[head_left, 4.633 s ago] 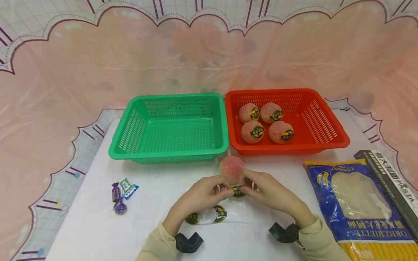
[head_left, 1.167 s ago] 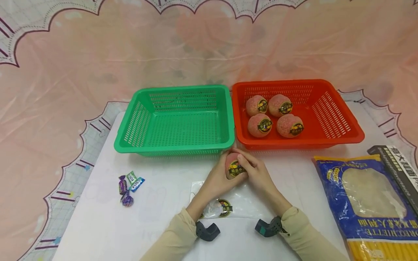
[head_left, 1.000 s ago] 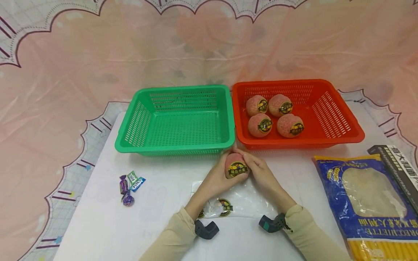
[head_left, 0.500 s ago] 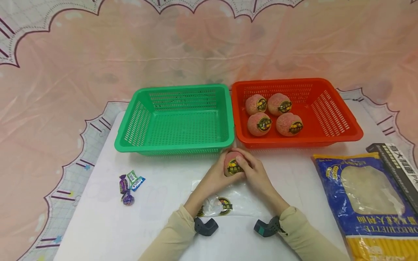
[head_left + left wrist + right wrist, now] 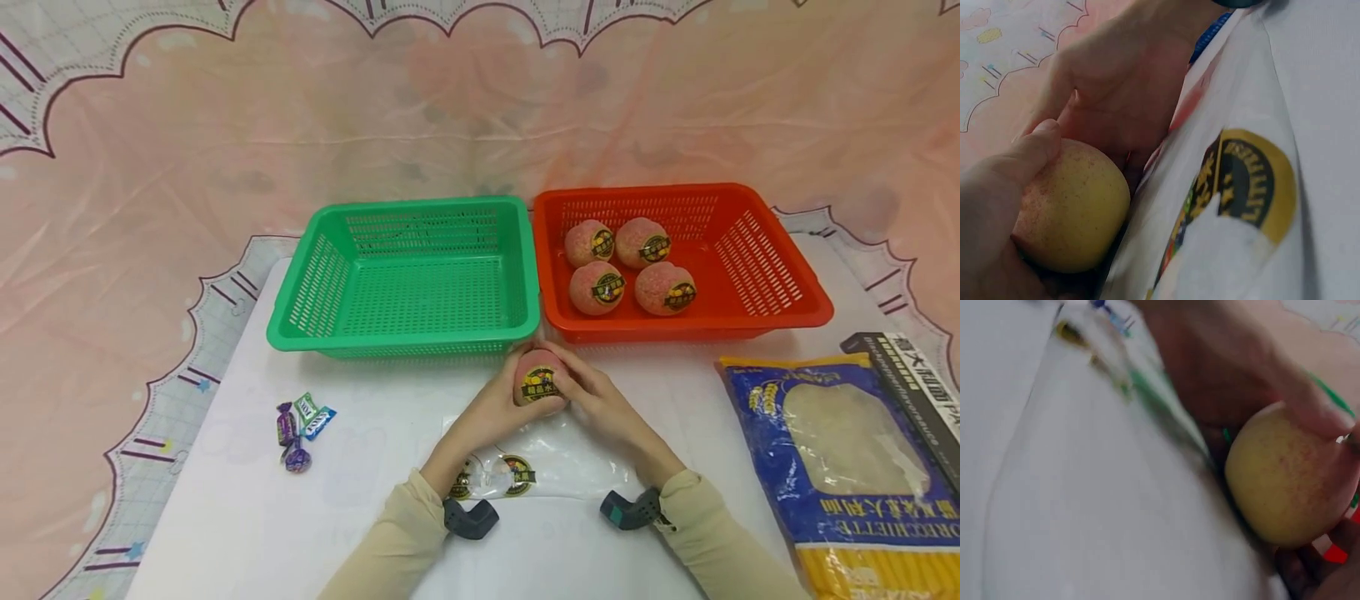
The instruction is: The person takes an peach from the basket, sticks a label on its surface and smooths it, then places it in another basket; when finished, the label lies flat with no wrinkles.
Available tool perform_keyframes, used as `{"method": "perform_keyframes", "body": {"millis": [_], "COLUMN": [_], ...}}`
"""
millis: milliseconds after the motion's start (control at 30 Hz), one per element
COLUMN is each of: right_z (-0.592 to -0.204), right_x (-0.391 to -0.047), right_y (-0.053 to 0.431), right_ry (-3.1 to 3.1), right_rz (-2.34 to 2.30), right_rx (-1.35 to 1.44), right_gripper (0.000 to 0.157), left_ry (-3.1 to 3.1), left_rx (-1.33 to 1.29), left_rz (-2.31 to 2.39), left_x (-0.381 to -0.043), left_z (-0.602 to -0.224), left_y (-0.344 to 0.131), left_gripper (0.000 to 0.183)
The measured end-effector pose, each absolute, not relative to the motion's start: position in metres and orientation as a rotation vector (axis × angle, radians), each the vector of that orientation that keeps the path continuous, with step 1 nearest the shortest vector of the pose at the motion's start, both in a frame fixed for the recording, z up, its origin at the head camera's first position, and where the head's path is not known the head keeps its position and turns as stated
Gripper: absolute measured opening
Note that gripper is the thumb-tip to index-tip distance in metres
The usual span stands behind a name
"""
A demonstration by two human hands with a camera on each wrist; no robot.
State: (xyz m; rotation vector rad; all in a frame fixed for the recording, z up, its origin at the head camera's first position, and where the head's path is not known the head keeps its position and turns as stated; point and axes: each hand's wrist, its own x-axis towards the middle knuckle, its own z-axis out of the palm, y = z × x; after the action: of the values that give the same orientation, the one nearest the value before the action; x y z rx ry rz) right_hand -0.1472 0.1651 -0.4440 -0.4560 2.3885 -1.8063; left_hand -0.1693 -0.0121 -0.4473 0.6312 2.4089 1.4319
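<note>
In the head view a pink peach (image 5: 534, 360) with a black-and-gold label (image 5: 538, 383) facing up is held between both hands, just in front of the baskets. My left hand (image 5: 491, 412) curls round its left side, thumb along the near side below the label. My right hand (image 5: 607, 408) grips the right side, with the thumb at the label's right edge. Yellow skin on the peach's underside shows in the left wrist view (image 5: 1079, 206). Beneath the wrists lies a clear plastic sheet (image 5: 577, 462) with round labels (image 5: 517, 475) at its left part.
An empty green basket (image 5: 405, 342) stands at the back left. Beside it, a red basket (image 5: 750, 321) contains several labelled peaches (image 5: 596, 287). Wrapped candies (image 5: 300, 425) lie left; a blue pasta bag (image 5: 847, 450) and a black-and-white pasta box (image 5: 911, 392) lie right.
Earlier both hands were at a label by the peach's near side; now the label lies on the peach. Within the last second the right thumb has moved across the label and back to its edge.
</note>
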Motion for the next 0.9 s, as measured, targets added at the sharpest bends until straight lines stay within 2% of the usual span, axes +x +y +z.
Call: {"method": "perform_keyframes", "body": {"millis": [233, 500, 900], "right_z": [-0.431, -0.451, -0.438], "right_x": [-0.142, -0.146, -0.141], "right_y": [0.162, 0.169, 0.162], "right_ry": [2.476, 2.491, 2.5], "right_rz": [-1.783, -1.718, -1.711], "right_rx": [-0.429, -0.52, -0.465], "right_gripper": [0.042, 0.053, 0.047], "left_ry": [2.352, 2.332, 2.323], "left_rx": [0.624, 0.629, 0.632], "left_rz": [1.437, 1.428, 1.396], "left_x": [-0.171, -0.174, -0.174], "left_z": [-0.444, -0.45, -0.447], "left_y": [-0.016, -0.019, -0.023], "left_gripper": [0.093, 0.092, 0.094]}}
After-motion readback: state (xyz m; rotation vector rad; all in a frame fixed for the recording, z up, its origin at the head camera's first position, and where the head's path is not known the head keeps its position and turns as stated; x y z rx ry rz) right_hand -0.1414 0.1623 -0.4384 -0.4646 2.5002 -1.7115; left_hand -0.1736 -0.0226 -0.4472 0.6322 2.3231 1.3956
